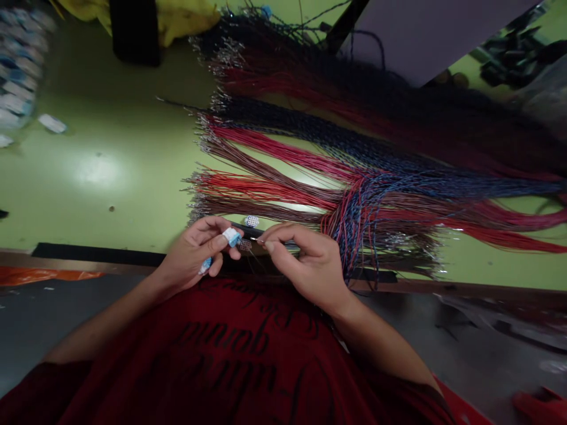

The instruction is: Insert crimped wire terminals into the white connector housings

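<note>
My left hand (199,251) is closed on a small white and blue plastic connector (232,237), held up between thumb and fingers. A second blue and white connector (205,265) sits lower against the same palm. My right hand (305,260) pinches a thin wire by its metal terminal end (256,239), which points at the connector from a short way off. The wire's length is mostly hidden by the fingers. Just beyond the hands, a white connector with dark holes (252,221) lies on the table, close to the wire bundles.
Bundles of red wires (261,188), brown wires (248,159) and blue-black wires (305,124) spread across the green table (146,177). A bag of connectors (18,71) lies far left, a loose connector (52,123) beside it. A purple panel (420,35) stands at the back.
</note>
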Action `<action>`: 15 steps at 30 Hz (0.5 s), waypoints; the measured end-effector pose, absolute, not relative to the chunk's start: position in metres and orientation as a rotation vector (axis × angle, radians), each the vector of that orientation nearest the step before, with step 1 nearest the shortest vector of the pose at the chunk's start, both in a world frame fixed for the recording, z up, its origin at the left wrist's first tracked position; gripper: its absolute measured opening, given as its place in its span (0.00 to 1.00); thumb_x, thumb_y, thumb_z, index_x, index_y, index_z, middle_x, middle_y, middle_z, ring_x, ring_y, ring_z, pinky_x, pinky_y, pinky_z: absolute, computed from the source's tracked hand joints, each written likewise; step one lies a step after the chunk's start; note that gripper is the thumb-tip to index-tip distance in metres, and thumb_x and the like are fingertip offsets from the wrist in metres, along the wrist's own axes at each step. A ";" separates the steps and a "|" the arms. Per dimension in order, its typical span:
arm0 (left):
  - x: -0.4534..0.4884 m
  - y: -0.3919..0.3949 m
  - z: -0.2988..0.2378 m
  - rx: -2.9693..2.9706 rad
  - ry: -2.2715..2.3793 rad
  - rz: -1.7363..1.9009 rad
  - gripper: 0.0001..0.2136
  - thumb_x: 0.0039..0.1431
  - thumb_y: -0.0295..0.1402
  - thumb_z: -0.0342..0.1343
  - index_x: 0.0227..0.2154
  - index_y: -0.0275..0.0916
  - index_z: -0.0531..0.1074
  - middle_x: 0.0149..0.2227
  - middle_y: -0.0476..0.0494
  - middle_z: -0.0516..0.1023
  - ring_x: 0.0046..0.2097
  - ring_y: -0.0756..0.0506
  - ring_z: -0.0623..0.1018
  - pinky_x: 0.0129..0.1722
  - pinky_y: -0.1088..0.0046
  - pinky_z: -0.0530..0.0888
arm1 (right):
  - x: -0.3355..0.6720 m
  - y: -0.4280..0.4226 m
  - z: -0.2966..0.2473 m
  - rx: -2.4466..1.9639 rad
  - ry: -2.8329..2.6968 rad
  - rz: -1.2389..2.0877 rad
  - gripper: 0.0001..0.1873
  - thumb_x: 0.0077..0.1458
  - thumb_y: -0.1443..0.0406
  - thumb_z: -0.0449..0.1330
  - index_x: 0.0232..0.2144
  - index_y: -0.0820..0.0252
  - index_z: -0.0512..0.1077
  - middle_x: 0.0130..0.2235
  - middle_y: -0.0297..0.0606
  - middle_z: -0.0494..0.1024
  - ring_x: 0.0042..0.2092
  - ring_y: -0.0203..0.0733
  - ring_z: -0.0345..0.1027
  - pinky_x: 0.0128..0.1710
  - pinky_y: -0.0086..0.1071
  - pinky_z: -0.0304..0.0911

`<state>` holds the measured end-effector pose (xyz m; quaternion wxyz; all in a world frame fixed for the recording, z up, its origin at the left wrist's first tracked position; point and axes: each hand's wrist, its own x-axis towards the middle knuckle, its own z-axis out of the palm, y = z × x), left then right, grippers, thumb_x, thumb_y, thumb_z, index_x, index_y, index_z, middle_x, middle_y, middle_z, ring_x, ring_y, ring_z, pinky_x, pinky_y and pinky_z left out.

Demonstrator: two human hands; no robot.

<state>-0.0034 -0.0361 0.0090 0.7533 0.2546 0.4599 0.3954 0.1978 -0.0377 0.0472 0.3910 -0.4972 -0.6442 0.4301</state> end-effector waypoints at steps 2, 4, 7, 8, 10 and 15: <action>-0.005 -0.037 0.008 0.554 1.010 0.857 0.22 0.47 0.40 0.73 0.40 0.38 0.71 0.29 0.47 0.80 0.22 0.51 0.76 0.11 0.85 0.63 | 0.198 -0.037 0.050 -1.187 -1.662 1.097 0.08 0.57 0.72 0.59 0.28 0.59 0.74 0.33 0.37 0.82 0.36 0.37 0.77 0.40 0.32 0.71; -0.006 -0.039 0.008 0.572 1.012 0.830 0.23 0.49 0.43 0.70 0.44 0.39 0.71 0.22 0.51 0.76 0.17 0.53 0.71 0.12 0.84 0.64 | 0.198 -0.037 0.051 -1.096 -1.710 1.087 0.07 0.56 0.73 0.60 0.28 0.59 0.74 0.35 0.39 0.83 0.38 0.38 0.77 0.43 0.34 0.71; -0.007 -0.040 0.009 0.626 1.043 0.783 0.23 0.50 0.51 0.67 0.39 0.38 0.72 0.15 0.55 0.70 0.13 0.54 0.66 0.12 0.83 0.63 | 0.197 -0.037 0.047 -0.907 -1.814 1.097 0.07 0.56 0.74 0.60 0.29 0.59 0.74 0.38 0.41 0.84 0.40 0.39 0.78 0.46 0.37 0.70; -0.006 -0.040 0.010 0.639 1.067 0.775 0.24 0.49 0.53 0.67 0.36 0.38 0.71 0.14 0.56 0.68 0.12 0.54 0.65 0.11 0.82 0.63 | 0.196 -0.037 0.045 -0.851 -1.852 1.114 0.07 0.56 0.74 0.60 0.29 0.59 0.74 0.38 0.41 0.84 0.40 0.39 0.78 0.47 0.37 0.69; -0.002 -0.039 0.012 0.636 1.114 0.765 0.25 0.46 0.56 0.67 0.30 0.38 0.69 0.13 0.57 0.66 0.11 0.54 0.64 0.10 0.81 0.63 | 0.195 -0.038 0.040 -0.790 -1.912 1.158 0.07 0.56 0.74 0.60 0.29 0.59 0.73 0.38 0.41 0.84 0.40 0.38 0.79 0.46 0.36 0.69; 0.004 -0.036 0.013 0.502 1.121 0.698 0.27 0.44 0.58 0.67 0.29 0.40 0.66 0.13 0.61 0.58 0.12 0.54 0.62 0.08 0.81 0.63 | 0.196 -0.041 0.029 -1.016 -1.832 1.232 0.08 0.57 0.72 0.58 0.29 0.59 0.74 0.36 0.39 0.84 0.39 0.38 0.77 0.43 0.34 0.71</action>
